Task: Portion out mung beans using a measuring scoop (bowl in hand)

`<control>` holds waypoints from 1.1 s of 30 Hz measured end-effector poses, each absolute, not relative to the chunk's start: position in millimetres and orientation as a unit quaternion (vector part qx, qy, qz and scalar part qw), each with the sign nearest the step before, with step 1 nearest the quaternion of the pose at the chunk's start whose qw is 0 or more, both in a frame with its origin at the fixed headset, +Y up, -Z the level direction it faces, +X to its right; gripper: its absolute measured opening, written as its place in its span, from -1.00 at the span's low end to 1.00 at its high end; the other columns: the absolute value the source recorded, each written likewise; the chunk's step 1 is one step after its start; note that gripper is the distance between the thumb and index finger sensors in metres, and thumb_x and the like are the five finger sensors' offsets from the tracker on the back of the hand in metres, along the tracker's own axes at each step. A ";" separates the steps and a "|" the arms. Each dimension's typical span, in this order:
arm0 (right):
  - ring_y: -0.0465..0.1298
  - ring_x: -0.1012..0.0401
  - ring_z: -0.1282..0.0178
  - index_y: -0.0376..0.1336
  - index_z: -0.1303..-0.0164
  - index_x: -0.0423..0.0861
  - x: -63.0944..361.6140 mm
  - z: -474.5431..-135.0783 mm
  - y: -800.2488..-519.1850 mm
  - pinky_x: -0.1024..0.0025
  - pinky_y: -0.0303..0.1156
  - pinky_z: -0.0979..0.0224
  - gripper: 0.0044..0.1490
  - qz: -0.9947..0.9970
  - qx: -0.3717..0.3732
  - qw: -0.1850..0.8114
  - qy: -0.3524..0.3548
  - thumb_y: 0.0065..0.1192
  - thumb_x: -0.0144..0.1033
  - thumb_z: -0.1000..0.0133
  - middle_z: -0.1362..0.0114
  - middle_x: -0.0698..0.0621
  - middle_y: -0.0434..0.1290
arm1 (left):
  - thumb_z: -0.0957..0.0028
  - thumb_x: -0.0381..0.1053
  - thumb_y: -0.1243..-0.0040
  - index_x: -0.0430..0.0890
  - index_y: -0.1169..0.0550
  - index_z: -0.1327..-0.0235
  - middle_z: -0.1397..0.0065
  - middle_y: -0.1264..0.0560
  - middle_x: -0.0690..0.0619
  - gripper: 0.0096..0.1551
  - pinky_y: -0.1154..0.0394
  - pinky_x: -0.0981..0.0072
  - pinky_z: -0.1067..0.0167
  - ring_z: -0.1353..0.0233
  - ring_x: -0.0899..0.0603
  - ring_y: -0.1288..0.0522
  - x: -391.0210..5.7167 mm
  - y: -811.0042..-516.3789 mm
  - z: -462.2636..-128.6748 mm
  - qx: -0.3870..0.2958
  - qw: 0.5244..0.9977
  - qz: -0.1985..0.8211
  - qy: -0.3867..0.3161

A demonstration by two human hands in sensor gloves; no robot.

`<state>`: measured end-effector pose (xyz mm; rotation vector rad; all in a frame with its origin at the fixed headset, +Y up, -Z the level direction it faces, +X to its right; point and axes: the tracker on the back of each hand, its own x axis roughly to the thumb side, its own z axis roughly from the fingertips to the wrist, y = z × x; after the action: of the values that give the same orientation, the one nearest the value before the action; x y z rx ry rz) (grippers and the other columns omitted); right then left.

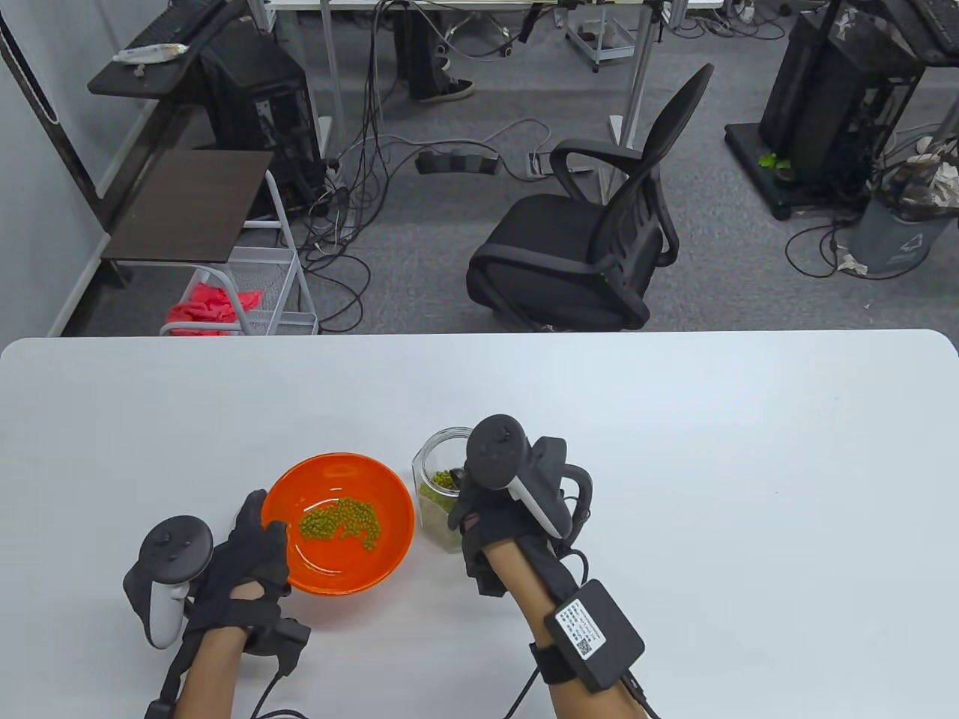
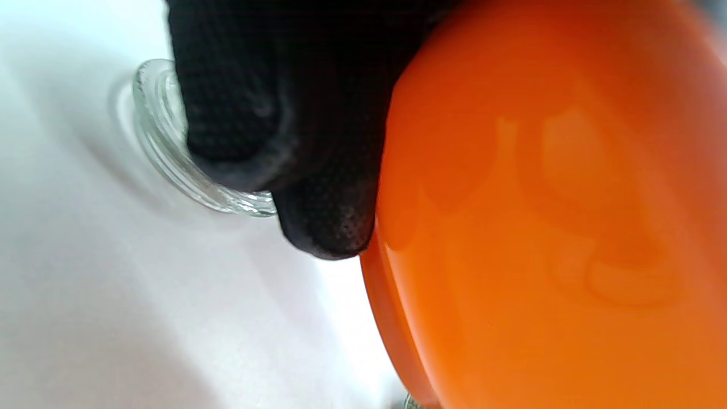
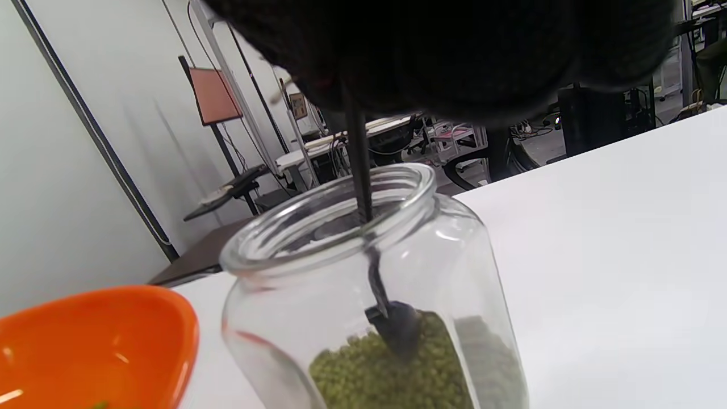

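Note:
An orange bowl (image 1: 389, 524) with a small heap of green mung beans (image 1: 341, 520) is tilted, and my left hand (image 1: 251, 550) grips its near left rim. The bowl's underside fills the left wrist view (image 2: 556, 227), with my fingers (image 2: 329, 227) against it. A clear glass jar (image 1: 434, 457) of mung beans stands just right of the bowl. My right hand (image 1: 487, 524) holds a black measuring scoop (image 3: 397, 329) by its thin handle; the scoop's head is down in the jar (image 3: 466, 255) among the beans (image 3: 363, 375).
The white table (image 1: 749, 487) stretches right and far of the jar. A black office chair (image 1: 584, 240) stands beyond the far edge, with a wire rack (image 1: 247, 299) at the left.

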<state>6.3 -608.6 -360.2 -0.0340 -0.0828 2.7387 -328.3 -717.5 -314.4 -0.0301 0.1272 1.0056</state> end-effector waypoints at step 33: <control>0.61 0.18 0.56 0.40 -0.07 -0.39 87.8 -366.9 -656.5 -0.07 0.58 0.15 -0.51 0.797 -0.089 0.596 0.035 0.19 -0.39 -0.06 0.24 -0.30 0.58 | -0.19 0.05 0.05 -0.23 -0.11 -0.57 -0.41 -0.39 -0.13 -0.24 -0.75 0.42 0.34 0.15 -0.11 -0.83 -327.5 -717.3 -314.0 -0.016 0.874 0.482 0.063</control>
<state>87.8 -656.5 -366.9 -0.2060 0.0821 1.8511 -327.5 -717.3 -314.0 -0.0334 0.1314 1.0056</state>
